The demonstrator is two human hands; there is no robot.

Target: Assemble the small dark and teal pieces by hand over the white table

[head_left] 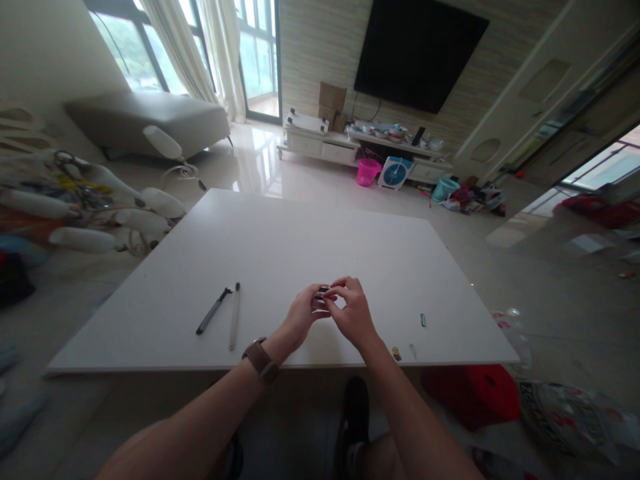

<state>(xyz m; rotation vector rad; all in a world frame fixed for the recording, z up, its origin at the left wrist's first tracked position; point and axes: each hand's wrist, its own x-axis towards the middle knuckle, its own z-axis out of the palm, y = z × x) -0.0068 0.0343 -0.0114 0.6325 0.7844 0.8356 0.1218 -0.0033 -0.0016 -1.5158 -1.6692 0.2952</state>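
Note:
Over the near middle of the table, my left hand [301, 312] is closed around a small black piece with a pale edge [323, 291]. My right hand [350, 308] meets it there, its thumb and forefinger pinching the same piece. Fingers cover most of it, so its exact kind cannot be made out. To the left lie a razor handle [214, 312], dark and grey, and a white toothbrush [235, 317] with a dark head. A small green and black razor cartridge [423, 320] rests to the right, apart from both hands.
A small yellow item [396, 354] and a small clear piece [413, 350] lie near the front edge of the white table [320, 233]. A lamp with several white shades [163, 142] stands off its left side. Below the right front is a red stool [480, 393].

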